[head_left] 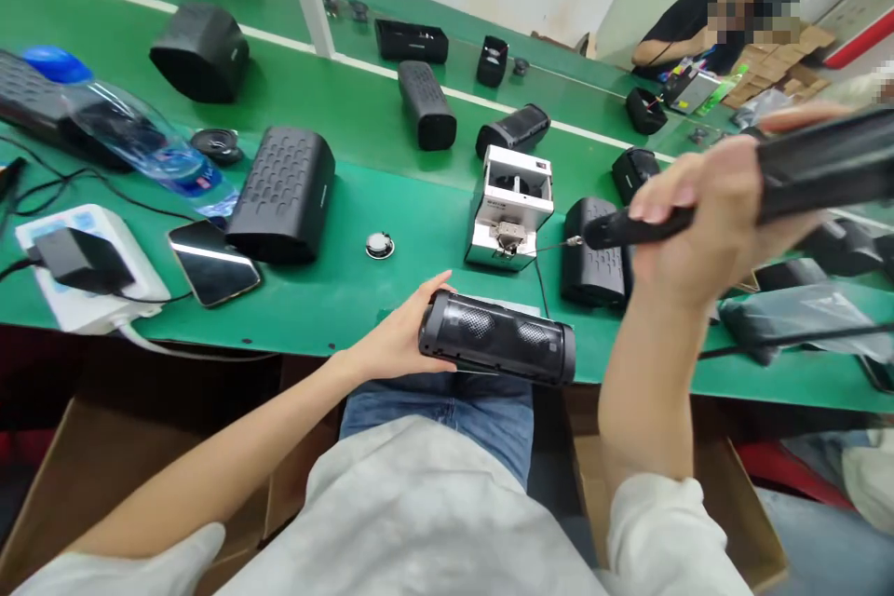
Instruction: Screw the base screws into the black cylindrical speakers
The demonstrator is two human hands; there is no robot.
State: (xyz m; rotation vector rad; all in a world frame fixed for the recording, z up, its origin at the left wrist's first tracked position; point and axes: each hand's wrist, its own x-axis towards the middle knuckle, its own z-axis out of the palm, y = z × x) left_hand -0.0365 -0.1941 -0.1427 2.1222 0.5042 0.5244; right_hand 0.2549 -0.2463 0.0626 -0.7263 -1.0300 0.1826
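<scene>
My left hand (401, 335) is closed around one end of a black speaker (499, 335), which lies on its side at the table's front edge with two perforated silver drivers facing up. Raised over the right side of the table, my right hand (712, 214) grips a black electric screwdriver (824, 163). Its thin bit points left, toward a white screw feeder machine (513, 205) beyond the speaker. Under the bit stands another black speaker (593, 265) with a patterned grille. The screwdriver's rear end runs out of the frame.
A small round silver part (379, 246) lies left of centre. Farther left are a black speaker (283, 196), a phone (213, 261), a water bottle (150, 144) and a power strip (90, 270). More speakers stand across the green table (405, 205). Another person (677, 33) sits opposite.
</scene>
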